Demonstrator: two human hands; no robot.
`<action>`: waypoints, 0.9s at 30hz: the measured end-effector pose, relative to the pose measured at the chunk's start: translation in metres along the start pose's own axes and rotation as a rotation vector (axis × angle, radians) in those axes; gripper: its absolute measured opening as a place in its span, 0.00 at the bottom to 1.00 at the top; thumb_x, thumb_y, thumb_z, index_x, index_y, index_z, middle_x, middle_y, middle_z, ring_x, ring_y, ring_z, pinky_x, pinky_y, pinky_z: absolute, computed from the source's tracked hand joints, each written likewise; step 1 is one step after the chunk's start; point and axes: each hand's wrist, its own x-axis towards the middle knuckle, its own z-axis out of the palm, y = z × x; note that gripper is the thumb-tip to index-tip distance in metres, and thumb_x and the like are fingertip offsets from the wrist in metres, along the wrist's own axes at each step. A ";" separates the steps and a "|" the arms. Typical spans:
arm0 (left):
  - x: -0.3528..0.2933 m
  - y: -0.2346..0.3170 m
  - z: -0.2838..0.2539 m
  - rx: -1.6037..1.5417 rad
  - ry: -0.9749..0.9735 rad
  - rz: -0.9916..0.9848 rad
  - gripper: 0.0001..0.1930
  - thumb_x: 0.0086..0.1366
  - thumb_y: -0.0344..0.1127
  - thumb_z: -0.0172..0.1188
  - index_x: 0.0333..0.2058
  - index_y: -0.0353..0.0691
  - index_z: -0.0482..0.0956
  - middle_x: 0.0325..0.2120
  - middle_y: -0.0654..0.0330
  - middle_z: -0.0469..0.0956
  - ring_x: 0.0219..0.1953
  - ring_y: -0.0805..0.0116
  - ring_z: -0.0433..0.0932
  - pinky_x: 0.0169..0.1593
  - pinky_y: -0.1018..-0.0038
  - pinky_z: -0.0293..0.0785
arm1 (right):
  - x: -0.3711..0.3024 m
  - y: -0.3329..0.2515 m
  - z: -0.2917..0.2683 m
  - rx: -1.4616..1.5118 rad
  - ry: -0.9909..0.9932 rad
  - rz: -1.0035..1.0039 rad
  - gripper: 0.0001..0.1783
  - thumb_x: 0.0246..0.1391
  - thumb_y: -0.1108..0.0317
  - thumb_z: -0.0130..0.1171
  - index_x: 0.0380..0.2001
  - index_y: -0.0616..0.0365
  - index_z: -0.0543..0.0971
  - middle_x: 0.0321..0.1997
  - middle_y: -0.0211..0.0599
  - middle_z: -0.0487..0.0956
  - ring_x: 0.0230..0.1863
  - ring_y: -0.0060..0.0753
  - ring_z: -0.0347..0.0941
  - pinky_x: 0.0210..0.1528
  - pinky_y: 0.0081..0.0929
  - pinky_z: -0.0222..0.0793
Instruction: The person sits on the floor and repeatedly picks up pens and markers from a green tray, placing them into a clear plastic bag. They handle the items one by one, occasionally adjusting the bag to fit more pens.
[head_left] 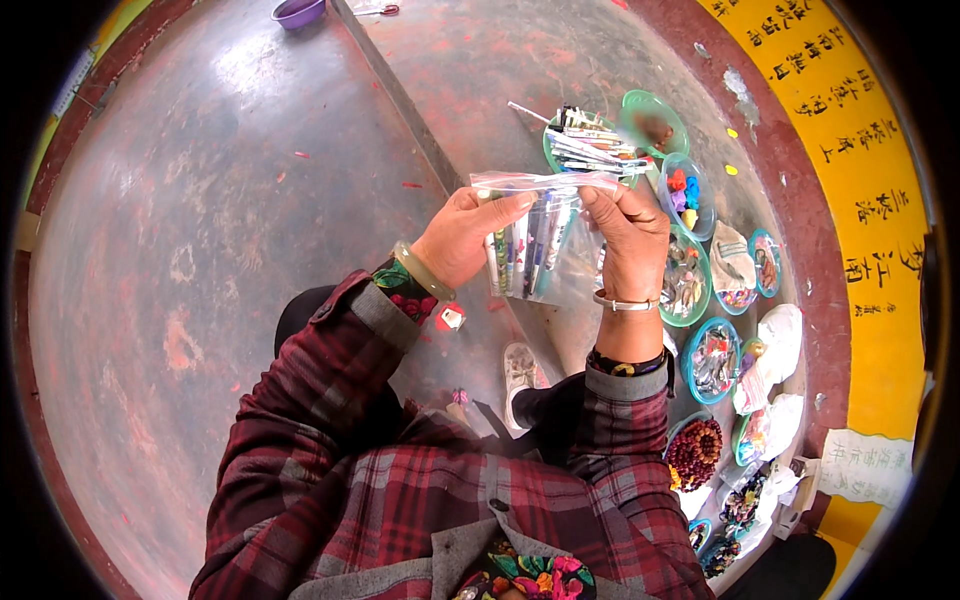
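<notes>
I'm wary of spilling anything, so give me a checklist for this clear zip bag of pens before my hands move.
1. Left hand holding the clear zip bag: ok, thumb along its upper edge.
2. Right hand holding the bag: ok, pinching the upper edge at the other end.
3. Bagged pens contained: ok, roughly upright, side by side.
4. Bag's mouth sealed: cannot tell; creases and both hands obscure the closure.
5. Loose pens within the green basin's rim: not ok, some jut past it.
</notes>
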 end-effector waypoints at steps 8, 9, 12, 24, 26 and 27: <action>-0.002 0.005 0.003 -0.018 -0.005 -0.063 0.16 0.61 0.30 0.53 0.48 0.34 0.69 0.40 0.62 0.75 0.41 0.73 0.73 0.46 0.75 0.69 | 0.003 0.003 -0.003 0.033 -0.037 0.029 0.08 0.49 0.71 0.60 0.34 0.62 0.81 0.29 0.26 0.78 0.30 0.14 0.68 0.34 0.12 0.62; -0.001 0.004 0.002 0.006 -0.030 -0.056 0.17 0.60 0.30 0.54 0.48 0.34 0.69 0.41 0.61 0.75 0.42 0.73 0.73 0.46 0.74 0.69 | 0.002 0.003 -0.003 0.058 -0.048 0.035 0.08 0.49 0.71 0.60 0.34 0.62 0.81 0.29 0.26 0.78 0.30 0.14 0.68 0.34 0.12 0.62; 0.001 0.005 0.005 0.036 -0.082 -0.058 0.18 0.58 0.26 0.57 0.48 0.33 0.70 0.40 0.62 0.75 0.41 0.74 0.73 0.46 0.75 0.69 | 0.001 0.002 -0.004 0.092 -0.060 0.056 0.08 0.49 0.72 0.60 0.33 0.62 0.81 0.28 0.26 0.78 0.29 0.14 0.68 0.33 0.13 0.62; -0.002 0.012 0.009 0.288 -0.122 -0.001 0.19 0.54 0.23 0.59 0.46 0.32 0.71 0.39 0.62 0.76 0.41 0.75 0.73 0.46 0.77 0.70 | -0.001 -0.006 -0.015 0.069 -0.121 -0.058 0.07 0.46 0.78 0.61 0.32 0.63 0.80 0.29 0.29 0.79 0.30 0.17 0.71 0.34 0.16 0.66; -0.003 0.014 0.010 0.345 -0.126 0.005 0.19 0.54 0.23 0.60 0.46 0.31 0.72 0.39 0.62 0.76 0.41 0.76 0.73 0.47 0.77 0.69 | -0.001 -0.007 -0.022 0.033 -0.202 -0.072 0.08 0.46 0.78 0.61 0.33 0.63 0.80 0.30 0.30 0.79 0.32 0.18 0.72 0.35 0.17 0.67; -0.003 0.016 0.011 0.363 -0.134 0.015 0.19 0.54 0.23 0.60 0.46 0.31 0.72 0.39 0.62 0.76 0.41 0.76 0.73 0.47 0.77 0.70 | -0.001 -0.009 -0.024 0.057 -0.217 -0.042 0.09 0.45 0.78 0.61 0.34 0.63 0.79 0.32 0.30 0.79 0.34 0.19 0.72 0.37 0.18 0.67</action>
